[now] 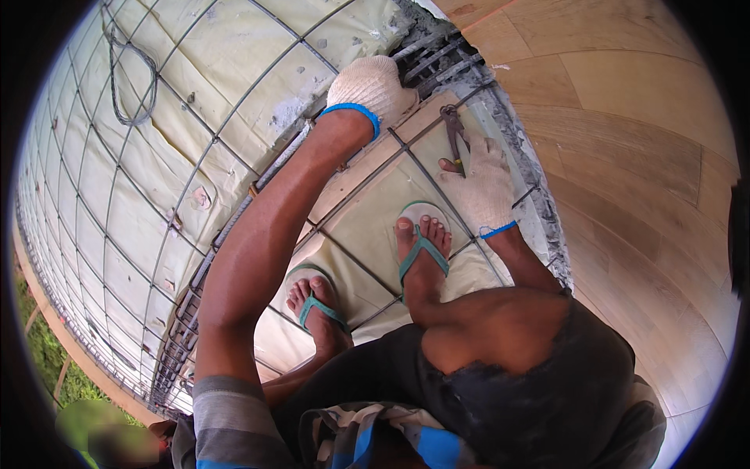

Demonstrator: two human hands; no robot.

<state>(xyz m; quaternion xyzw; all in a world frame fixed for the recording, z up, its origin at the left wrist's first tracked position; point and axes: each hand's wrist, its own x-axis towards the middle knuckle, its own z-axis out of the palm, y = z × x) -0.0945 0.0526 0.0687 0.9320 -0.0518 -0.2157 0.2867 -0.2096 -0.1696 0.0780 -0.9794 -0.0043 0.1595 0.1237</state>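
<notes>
My left hand (367, 90), in a white knit glove with a blue cuff, is closed beside the row of thick steel bars (273, 168). Its fingertips are turned away, so whatever they grip is hidden. My right hand (482, 184), gloved the same way, holds a pair of tying pincers (453, 133). Their jaws lie near a rebar crossing the mesh, and the handles run down into the palm. A wooden board (426, 117) runs between the two hands, beneath the steel mesh (394, 137).
Pale sheeting (187, 180) lies under the rebar grid on the left, with a loop of tie wire (152, 94) on top. Rough concrete (535, 187) edges the tiled floor (633, 172) at right. My sandalled feet (422, 250) stand among the bars. Grass (47, 352) shows at lower left.
</notes>
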